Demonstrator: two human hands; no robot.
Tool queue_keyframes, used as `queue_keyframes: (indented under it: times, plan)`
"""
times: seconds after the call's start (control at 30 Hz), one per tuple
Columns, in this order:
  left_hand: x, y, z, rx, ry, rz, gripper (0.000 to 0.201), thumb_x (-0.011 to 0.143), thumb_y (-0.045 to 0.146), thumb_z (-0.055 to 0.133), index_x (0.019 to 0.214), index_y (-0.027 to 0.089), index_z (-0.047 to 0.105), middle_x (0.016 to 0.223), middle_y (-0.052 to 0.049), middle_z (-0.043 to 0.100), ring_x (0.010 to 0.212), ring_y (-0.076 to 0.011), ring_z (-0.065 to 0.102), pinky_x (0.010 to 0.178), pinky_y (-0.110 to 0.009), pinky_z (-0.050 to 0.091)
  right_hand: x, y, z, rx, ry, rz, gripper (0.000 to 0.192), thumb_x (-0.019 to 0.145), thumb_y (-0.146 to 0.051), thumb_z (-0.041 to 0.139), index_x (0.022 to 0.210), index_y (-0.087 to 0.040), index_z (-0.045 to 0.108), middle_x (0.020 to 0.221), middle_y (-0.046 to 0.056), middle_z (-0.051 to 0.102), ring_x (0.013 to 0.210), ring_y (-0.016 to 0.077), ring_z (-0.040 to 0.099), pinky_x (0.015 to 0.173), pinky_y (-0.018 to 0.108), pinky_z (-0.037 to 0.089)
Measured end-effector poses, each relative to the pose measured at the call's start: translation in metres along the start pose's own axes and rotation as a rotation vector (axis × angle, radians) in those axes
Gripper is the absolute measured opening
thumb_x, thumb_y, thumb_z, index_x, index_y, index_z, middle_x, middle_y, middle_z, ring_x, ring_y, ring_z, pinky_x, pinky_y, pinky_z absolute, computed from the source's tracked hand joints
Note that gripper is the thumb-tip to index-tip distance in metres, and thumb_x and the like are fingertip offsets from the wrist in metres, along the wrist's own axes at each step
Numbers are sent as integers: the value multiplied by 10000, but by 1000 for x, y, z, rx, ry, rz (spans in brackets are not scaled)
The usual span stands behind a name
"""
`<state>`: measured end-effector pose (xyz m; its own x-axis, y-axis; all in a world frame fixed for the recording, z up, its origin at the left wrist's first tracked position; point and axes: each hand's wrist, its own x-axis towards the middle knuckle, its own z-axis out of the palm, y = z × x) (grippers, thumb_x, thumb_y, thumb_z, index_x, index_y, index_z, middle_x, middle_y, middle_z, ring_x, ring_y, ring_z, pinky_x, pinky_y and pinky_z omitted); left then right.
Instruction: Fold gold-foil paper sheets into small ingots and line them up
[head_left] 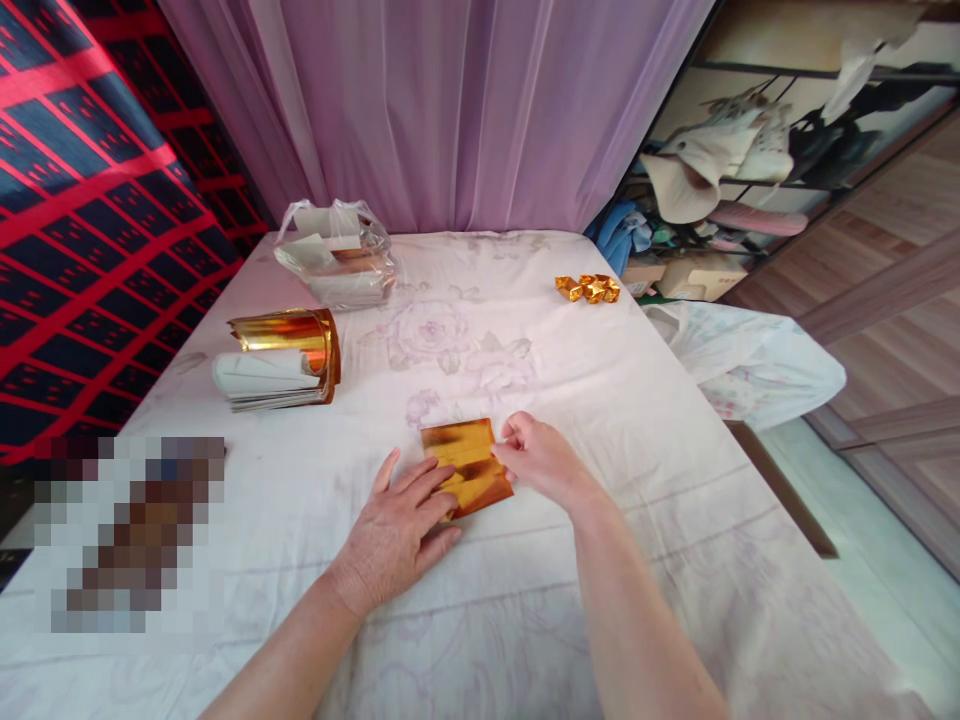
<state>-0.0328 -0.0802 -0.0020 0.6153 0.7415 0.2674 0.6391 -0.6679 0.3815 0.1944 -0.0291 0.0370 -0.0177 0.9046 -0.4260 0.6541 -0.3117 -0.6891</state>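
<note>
Fingers of left hand [401,530] pressing flat on gold foil sheet [466,465], right hand [541,458] fingers pinching its right edge, long axis running away from the person, tilted slightly left.

A table covered by a pale floral cloth [525,330] stands before a sheer lilac curtain [450,110]. A red and dark patterned fabric [82,200] hangs left. Cluttered shelves [750,170] and a wooden floor [900,300] lie right, in daylight.

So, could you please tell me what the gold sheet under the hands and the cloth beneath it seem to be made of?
The gold sheet looks like thin metallic foil paper: mirror-bright, with sharp creases. The left hand presses it flat while the right hand pinches its edge. The cloth looks like soft matte woven fabric, wrinkled, with a faded rose print.
</note>
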Motion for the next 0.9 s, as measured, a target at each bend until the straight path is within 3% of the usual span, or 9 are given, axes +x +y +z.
queue_keyframes:
  times: [0.13, 0.3, 0.5, 0.67, 0.9]
  plan:
    - [0, 0, 0, 24, 7, 7, 152, 915, 343, 573, 992, 258, 673, 1289, -61, 652, 1265, -263, 552, 1194, -584, 142, -10, -1, 20, -134, 40, -184, 70, 847, -218, 619, 789, -219, 581, 753, -10, 683, 673, 124, 606, 635, 236, 385]
    - [1, 0, -1, 21, 12, 8, 144, 917, 325, 563, 988, 262, 670, 1282, -53, 659, 1266, -258, 554, 1193, -591, 140, -16, 0, 38, -334, 108, -145, 115, 841, -315, 673, 793, -228, 614, 747, -4, 675, 681, 147, 575, 606, 268, 306]
    - [1, -2, -1, -13, 48, -24, 155, 932, 327, 549, 935, 276, 696, 1231, -31, 691, 1226, -241, 591, 1205, -597, 78, -19, 11, 25, -321, 143, -35, 119, 844, -322, 675, 918, -239, 632, 759, -7, 666, 704, 154, 587, 609, 268, 306]
    - [2, -4, -2, -63, 51, -43, 201, 951, 320, 519, 916, 285, 714, 1216, -28, 699, 1212, -225, 597, 1217, -574, 62, -18, 16, 17, -308, 125, -24, 416, 841, -294, 661, 1248, -263, 580, 787, -9, 674, 738, 170, 606, 632, 274, 338]
    - [2, -3, -2, -48, 56, -39, 175, 931, 298, 543, 902, 290, 715, 1199, -15, 705, 1200, -226, 605, 1217, -573, 99, -10, 12, 16, -226, 101, -10, 253, 871, -277, 607, 1117, -249, 657, 840, 9, 699, 726, 154, 607, 659, 265, 379]
